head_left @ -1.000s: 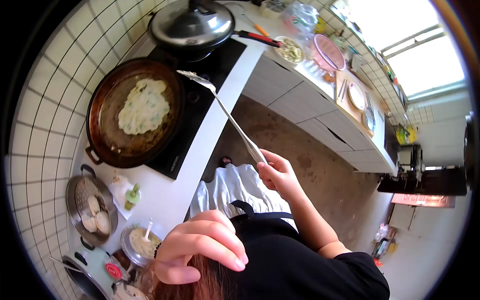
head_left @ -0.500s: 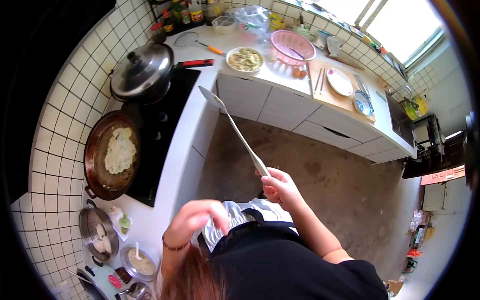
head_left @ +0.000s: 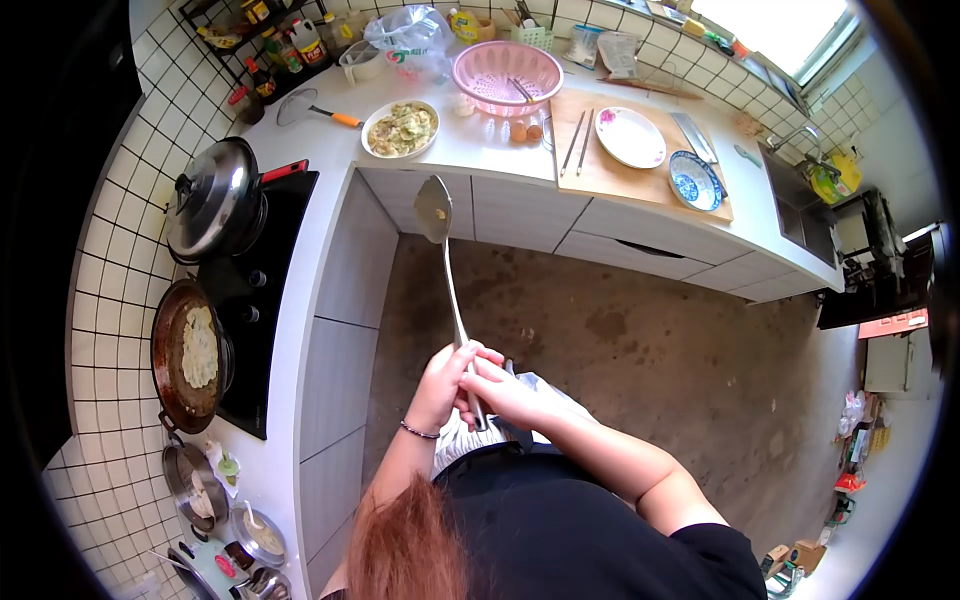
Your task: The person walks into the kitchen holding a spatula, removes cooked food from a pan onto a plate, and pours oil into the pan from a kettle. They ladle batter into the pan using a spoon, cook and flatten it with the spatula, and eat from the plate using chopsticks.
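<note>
In front of my waist, both hands are closed round the handle of a long metal spatula [head_left: 450,280]. My left hand [head_left: 437,388], with a bracelet at the wrist, grips from the left. My right hand [head_left: 505,392] wraps the handle from the right, and its fingers meet the left ones. The spatula's broad blade points away from me, over the floor, with a small bit of food on it. Off to the left, a pale pancake [head_left: 199,347] lies in a brown frying pan [head_left: 172,385] on the black hob [head_left: 245,375].
A lidded pot [head_left: 215,195] stands behind the pan. On the back counter are a plate of food [head_left: 400,130], a pink basket [head_left: 480,90], eggs [head_left: 525,132] and a cutting board [head_left: 575,180] with a white plate [head_left: 630,138] and a blue-patterned bowl [head_left: 695,182]. A steamer pot [head_left: 185,465] sits front left.
My left hand has come over and closed on the spatula's handle beside my right hand. The spatula has swung more upright in view, and my view has turned rightward.
</note>
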Available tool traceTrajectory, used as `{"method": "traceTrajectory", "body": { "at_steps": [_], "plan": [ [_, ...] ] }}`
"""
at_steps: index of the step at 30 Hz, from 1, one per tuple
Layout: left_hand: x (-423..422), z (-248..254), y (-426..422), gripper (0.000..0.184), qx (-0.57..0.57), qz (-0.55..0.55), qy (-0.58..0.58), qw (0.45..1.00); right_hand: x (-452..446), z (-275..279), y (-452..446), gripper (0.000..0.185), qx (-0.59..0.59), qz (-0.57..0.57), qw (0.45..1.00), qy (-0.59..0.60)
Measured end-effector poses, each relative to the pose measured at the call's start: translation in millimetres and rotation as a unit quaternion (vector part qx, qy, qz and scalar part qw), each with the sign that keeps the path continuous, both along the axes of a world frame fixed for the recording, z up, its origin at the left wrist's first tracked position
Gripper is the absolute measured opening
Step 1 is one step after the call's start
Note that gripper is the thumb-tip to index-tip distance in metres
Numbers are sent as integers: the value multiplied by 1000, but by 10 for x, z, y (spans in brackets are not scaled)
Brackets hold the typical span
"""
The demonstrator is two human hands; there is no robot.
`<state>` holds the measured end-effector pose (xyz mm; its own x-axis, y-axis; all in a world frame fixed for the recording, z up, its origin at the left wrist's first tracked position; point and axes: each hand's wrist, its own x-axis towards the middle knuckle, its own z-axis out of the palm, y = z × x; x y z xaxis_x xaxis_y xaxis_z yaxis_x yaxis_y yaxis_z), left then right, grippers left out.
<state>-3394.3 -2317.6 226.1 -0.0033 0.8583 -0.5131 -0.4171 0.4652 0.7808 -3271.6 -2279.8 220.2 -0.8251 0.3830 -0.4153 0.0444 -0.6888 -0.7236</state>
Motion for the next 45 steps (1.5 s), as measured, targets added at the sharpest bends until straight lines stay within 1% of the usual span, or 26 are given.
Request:
{"method": "traceTrajectory", "body": {
  "at_steps": [1, 3, 4, 5, 7, 8, 10, 11, 13, 14, 15, 16, 18, 19, 21, 23, 24, 27, 28, 29, 31, 33, 35, 38, 40, 45],
  "plan": [
    [-30, -25, 56, 39, 13, 19, 14, 1000, -23, -20, 94, 17, 20, 22, 1000, -12],
    [-119, -176, 193, 37, 17, 58, 3, 998, -99, -188, 303, 24, 170, 54, 984, -6],
    [-207, -225, 274, 32, 15, 49, -15, 999, -109, -212, 426, 31, 176, 86, 980, -41],
    [-218, -291, 368, 27, 9, 119, -19, 993, -89, -136, 588, 38, 206, 137, 966, -78],
    [-420, -453, 547, 25, -7, 183, -21, 983, -62, 105, 1108, 36, 301, 196, 924, -136],
    [-564, -528, 617, 24, -27, 182, 11, 983, -63, -63, 1403, 27, 450, 109, 879, -111],
    [-839, -678, 748, 22, -54, 162, 38, 985, -139, -52, 2203, 15, 574, -70, 797, -175],
    [-937, -719, 834, 22, -70, 169, 50, 982, -159, -131, 2721, 15, 614, -122, 763, -163],
    [-1149, -852, 951, 20, -99, 165, 67, 979, -260, -339, 3916, 22, 680, -83, 657, -316],
    [-1239, -893, 1001, 19, -112, 166, 59, 978, -364, -500, 4509, 26, 738, -118, 599, -288],
    [-1323, -922, 1051, 19, -128, 172, 52, 975, -509, -582, 5024, 36, 693, -95, 625, -348],
    [-1395, -943, 1100, 19, -130, 172, 50, 975, -537, -787, 5587, 44, 763, -35, 525, -375],
    [-1518, -945, 1167, 18, -141, 171, 46, 974, -696, -999, 6251, 57, 788, 67, 481, -378],
    [-1566, -935, 1198, 18, -144, 173, 37, 974, -748, -1047, 6422, 60, 774, 123, 486, -387],
    [-1630, -975, 1211, 18, -155, 180, 10, 971, -848, -1200, 6601, 61, 780, 213, 434, -397],
    [-1678, -985, 1264, 18, -161, 180, 6, 970, -984, -1238, 6658, 62, 771, 277, 430, -380],
    [-1690, -986, 1281, 18, -164, 177, 4, 970, -998, -1298, 6710, 43, 790, 258, 444, -334],
    [-1738, -1004, 1315, 18, -198, 185, -17, 962, -1123, -1110, 6784, 16, 777, 272, 483, -298],
    [-1731, -1008, 1311, 18, -199, 192, -17, 961, -1158, -981, 6729, 1, 787, 171, 543, -237],
    [-1720, -1002, 1305, 18, -202, 194, -10, 960, -1258, -880, 6635, 8, 807, 58, 545, -219],
    [-1696, -1005, 1317, 18, -205, 202, 2, 958, -1449, -528, 6362, 23, 720, -63, 668, -174],
    [-1642, -1029, 1341, 18, -219, 226, -10, 949, -1562, -402, 5988, 35, 519, -160, 836, -79],
    [-1599, -1054, 1382, 17, -235, 248, -19, 940, -1710, -448, 5694, 31, 459, -147, 876, -11],
    [-1533, -933, 1530, 17, -271, 279, -17, 921, -2078, -670, 5269, 27, 368, -111, 923, -16],
    [-1446, -930, 1541, 16, -267, 299, -12, 916, -2322, -787, 5115, 22, 355, -101, 928, -54],
    [-1293, -973, 1542, 17, -285, 330, -22, 900, -2621, -917, 5113, 22, 438, -26, 890, -126]
  ]
}}
